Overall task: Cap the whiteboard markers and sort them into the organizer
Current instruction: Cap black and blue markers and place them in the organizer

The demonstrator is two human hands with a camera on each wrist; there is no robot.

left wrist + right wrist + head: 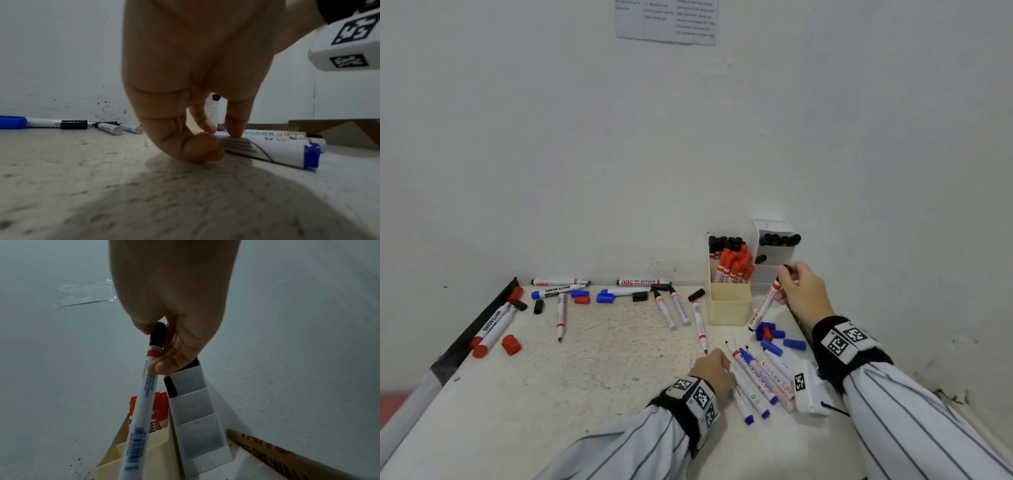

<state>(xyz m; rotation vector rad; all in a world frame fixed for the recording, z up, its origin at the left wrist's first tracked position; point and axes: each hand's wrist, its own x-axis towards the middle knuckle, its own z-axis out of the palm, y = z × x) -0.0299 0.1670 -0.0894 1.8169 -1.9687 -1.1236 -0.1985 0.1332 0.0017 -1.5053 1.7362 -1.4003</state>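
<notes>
Wall notice (666, 20) cut off by top edge, text too blurry to read; left hand (185, 81) hides blue marker's (267, 151) front end.

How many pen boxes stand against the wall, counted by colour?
Cream box: 1
White box: 1
Total: 2

Head view looks down from above at the desk (592, 370) toward the far wall. Both wrist views sit close, low; all share the organizer (197, 426).
</notes>
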